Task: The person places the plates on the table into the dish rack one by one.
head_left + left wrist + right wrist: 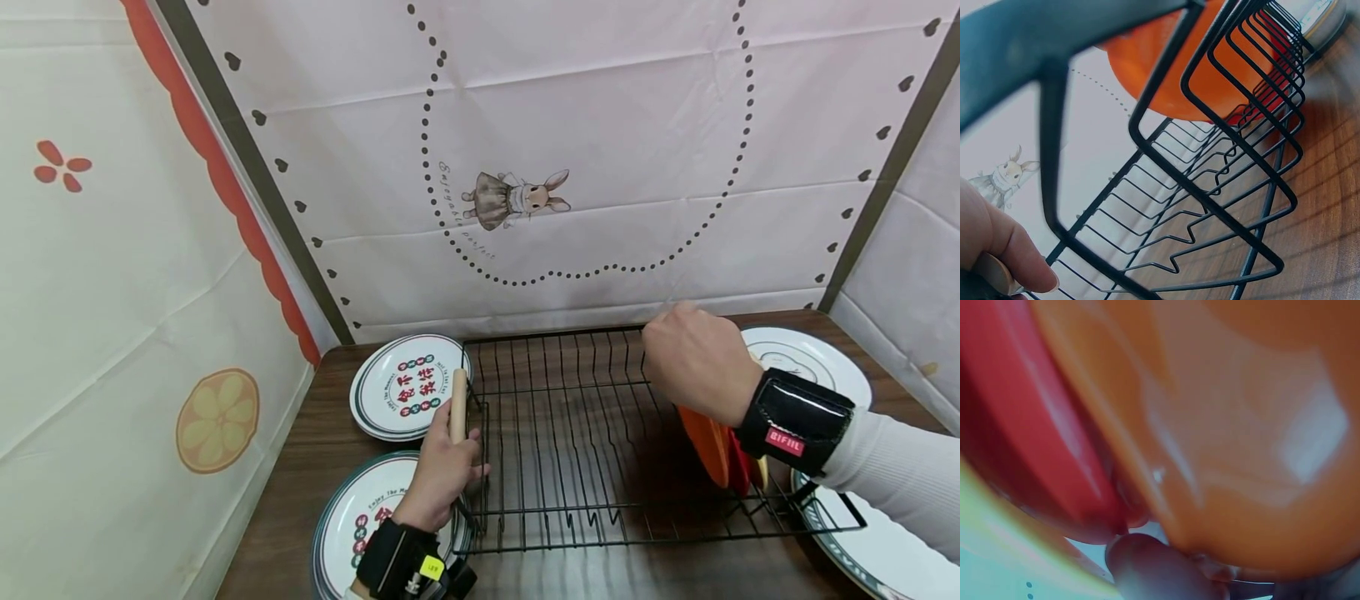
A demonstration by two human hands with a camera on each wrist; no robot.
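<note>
A black wire dish rack (570, 442) stands on the brown wooden table (315, 433). My left hand (448, 468) grips the rack's wooden handle (457, 404) at its left end; a fingertip (1007, 250) on that handle shows in the left wrist view. My right hand (693, 362) curls over the top of an orange plate (705, 442) standing upright in the rack's right end. Behind it stand a red plate (738, 468) and a yellow one (761, 471). The right wrist view is filled by the orange plate (1241, 425) and red plate (1035, 444), with one fingertip (1154, 569) against the orange rim.
Two white plates with green rims and red characters lie left of the rack, one at the back (405, 385) and one at the front (356, 521). More white plates lie to the right (813, 358) and front right (877, 546). Printed cloth walls enclose the table on three sides.
</note>
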